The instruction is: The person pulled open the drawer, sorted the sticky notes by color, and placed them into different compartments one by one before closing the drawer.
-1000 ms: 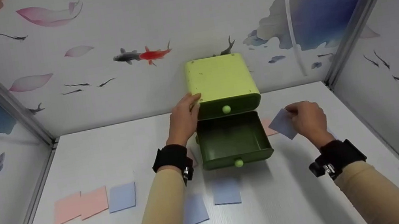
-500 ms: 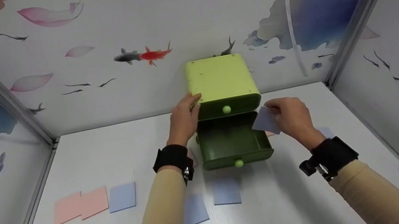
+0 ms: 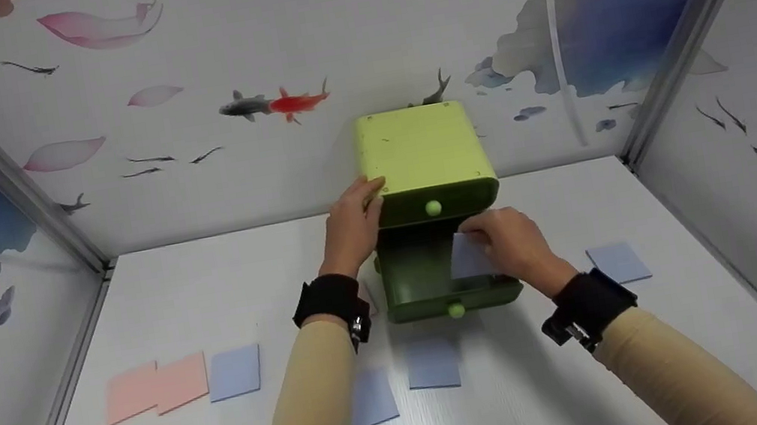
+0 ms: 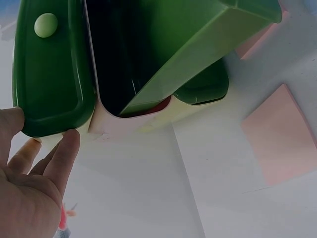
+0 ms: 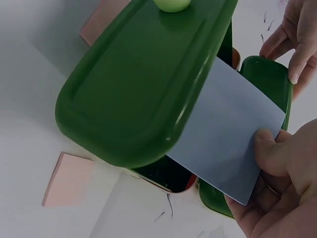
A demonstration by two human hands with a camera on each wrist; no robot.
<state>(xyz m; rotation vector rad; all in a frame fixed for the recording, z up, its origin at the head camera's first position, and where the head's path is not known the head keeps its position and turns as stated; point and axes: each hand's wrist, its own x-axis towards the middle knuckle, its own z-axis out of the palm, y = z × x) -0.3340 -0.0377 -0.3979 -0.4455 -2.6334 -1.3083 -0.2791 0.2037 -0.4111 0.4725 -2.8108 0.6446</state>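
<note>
My right hand (image 3: pixel 508 241) pinches a flat blue square card (image 3: pixel 469 256) by its edge, thumb on one face. The card tilts over the open middle drawer (image 3: pixel 455 303) of a small green cabinet (image 3: pixel 425 148), its lower part inside the drawer's outline in the head view. In the right wrist view, the drawer front (image 5: pixel 143 84) hides part of the card (image 5: pixel 228 129). My left hand (image 3: pixel 352 224) rests on the cabinet's upper left front corner, beside the shut top drawer (image 4: pixel 54 74). A shut lower drawer (image 4: pixel 205 84) shows beneath the open one.
Two pink cards (image 3: pixel 181 383) and a blue card (image 3: pixel 234 372) lie at the left of the white table (image 3: pixel 209 292). Two more blue cards (image 3: pixel 433 363) lie in front of the cabinet, one partly behind my left arm. Another blue card (image 3: pixel 618 262) lies at the right. A patterned wall stands behind.
My right hand has carried the blue card leftward from beside the cabinet to over the open drawer, then lower. The blue card at the right is now uncovered. My left hand stays put.
</note>
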